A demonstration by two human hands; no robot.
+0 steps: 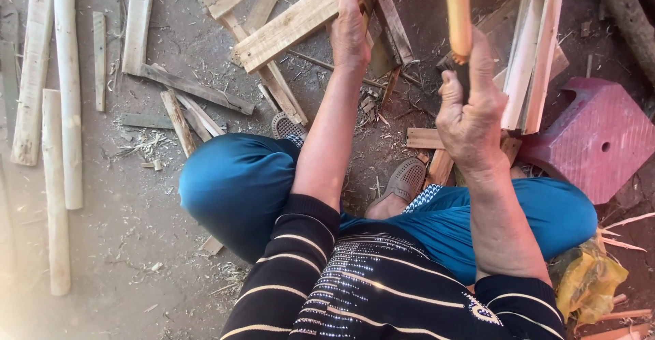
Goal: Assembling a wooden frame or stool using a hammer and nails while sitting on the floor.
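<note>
Dusty ground [136,244] strewn with split wood strips lies below. Left hand [349,30] rests flat, fingers extended, on a pale plank [293,23] held slanted ahead of the knees. Right hand [471,118] is fisted around a wooden handle [457,12], raised beside the plank.

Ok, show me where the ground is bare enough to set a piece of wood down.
Freest is the dirt floor at lower left, between the long pale poles and the blue-trousered knee. Crowded: planks pile up under the left hand; split boards and a red plastic stool hem in the right hand.
</note>
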